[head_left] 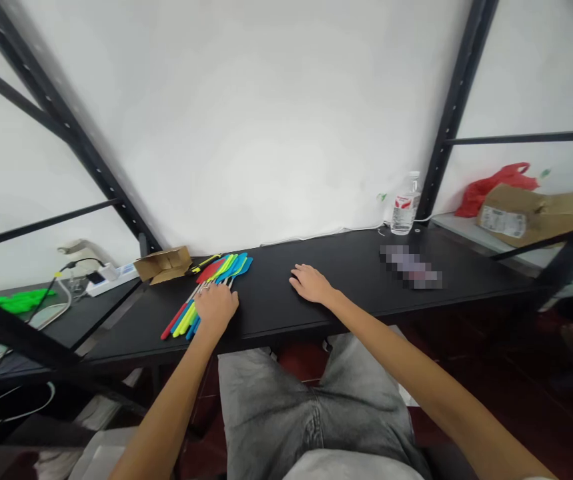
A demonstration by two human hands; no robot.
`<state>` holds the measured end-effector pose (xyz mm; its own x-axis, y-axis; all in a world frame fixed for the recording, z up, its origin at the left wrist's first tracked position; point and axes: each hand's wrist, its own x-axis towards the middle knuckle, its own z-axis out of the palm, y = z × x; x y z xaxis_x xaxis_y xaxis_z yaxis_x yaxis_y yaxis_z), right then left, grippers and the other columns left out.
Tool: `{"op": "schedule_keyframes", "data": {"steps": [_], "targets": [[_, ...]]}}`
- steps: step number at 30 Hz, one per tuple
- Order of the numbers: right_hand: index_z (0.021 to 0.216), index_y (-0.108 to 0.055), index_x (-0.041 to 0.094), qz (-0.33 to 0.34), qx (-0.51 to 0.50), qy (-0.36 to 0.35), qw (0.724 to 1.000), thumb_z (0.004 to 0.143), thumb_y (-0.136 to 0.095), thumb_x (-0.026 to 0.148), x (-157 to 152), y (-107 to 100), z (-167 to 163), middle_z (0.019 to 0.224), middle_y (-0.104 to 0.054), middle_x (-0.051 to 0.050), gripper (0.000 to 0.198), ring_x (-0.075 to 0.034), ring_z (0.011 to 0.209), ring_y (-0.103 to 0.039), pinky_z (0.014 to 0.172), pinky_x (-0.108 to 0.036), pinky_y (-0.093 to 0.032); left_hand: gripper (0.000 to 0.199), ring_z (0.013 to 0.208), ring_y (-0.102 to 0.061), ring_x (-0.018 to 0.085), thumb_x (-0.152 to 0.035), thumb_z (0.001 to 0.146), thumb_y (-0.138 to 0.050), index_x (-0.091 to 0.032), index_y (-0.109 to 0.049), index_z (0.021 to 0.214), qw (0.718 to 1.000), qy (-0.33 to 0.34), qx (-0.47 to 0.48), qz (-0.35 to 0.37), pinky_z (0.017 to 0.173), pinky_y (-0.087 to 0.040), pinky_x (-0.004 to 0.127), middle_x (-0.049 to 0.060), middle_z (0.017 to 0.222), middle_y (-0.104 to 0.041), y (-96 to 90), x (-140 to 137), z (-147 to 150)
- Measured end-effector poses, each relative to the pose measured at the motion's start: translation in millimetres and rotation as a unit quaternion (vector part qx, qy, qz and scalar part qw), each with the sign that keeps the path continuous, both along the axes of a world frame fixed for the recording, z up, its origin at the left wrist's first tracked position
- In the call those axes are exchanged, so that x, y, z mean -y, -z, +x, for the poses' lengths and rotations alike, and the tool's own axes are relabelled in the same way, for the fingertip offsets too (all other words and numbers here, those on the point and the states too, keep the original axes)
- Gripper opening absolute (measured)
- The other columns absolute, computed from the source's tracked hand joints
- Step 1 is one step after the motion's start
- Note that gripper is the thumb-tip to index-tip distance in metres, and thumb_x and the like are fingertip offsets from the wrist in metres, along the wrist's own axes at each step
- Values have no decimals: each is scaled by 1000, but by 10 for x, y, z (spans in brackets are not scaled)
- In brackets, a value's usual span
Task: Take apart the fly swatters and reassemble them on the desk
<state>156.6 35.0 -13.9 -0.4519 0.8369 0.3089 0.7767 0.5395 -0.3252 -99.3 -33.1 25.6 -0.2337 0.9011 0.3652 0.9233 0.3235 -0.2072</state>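
Under my left hand (216, 305) lies a bundle of fly swatters (186, 319), side by side on the black table (271, 293). They have flat heads and handles in red, yellow-green and blue, joined by thin metal shafts. My left fingers rest across the shafts with the thumb apart, and they hide part of the bundle. Flat on the tabletop to the right is my right hand (312, 284), fingers stretched out and holding nothing.
An open cardboard box (165, 265) stands behind the swatters, with a power strip (113, 279) left of it. A water bottle (405, 205) is at the back right, behind a pixelated item (411, 268). Black metal posts (459, 100) frame the table; another carton (531, 213) sits far right.
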Motion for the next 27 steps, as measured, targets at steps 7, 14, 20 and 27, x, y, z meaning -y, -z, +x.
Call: {"op": "schedule_keyframes", "data": {"steps": [7, 14, 20, 27], "targets": [[137, -58, 8, 9, 16, 11, 1000, 101, -35, 37, 21, 3, -22, 148, -48, -19, 52, -34, 139, -43, 113, -45, -32, 36, 100, -66, 36, -35, 90, -52, -7, -73, 101, 998, -10, 48, -46, 82, -47, 42, 24, 100, -71, -17, 7, 42], [120, -71, 15, 10, -77, -23, 997, 100, -39, 41, 11, -18, -3, 134, -63, -16, 46, -31, 126, -55, 104, -40, -40, 35, 99, -68, 32, -31, 99, -37, -8, -62, 110, 993, 92, 77, 9, 84, -48, 40, 21, 99, -70, 84, 18, 540], [82, -73, 18, -122, -336, -109, 928, 92, -43, 64, -104, 0, -25, 84, -72, -5, 55, -23, 84, -66, 77, -32, -47, 31, 92, -70, 29, -31, 103, -25, -19, -46, 122, 949, 228, 217, 19, 80, -49, 36, 14, 101, -71, 61, -108, 1185], [72, -68, 17, -247, -573, -58, 779, 65, -72, 69, -172, 47, -121, 67, -65, -2, 53, -19, 68, -62, 69, -33, -51, 31, 92, -70, 33, -29, 101, -30, -16, -36, 129, 917, 284, 279, 10, 81, -49, 40, 18, 103, -70, 92, -212, 1348]]}}
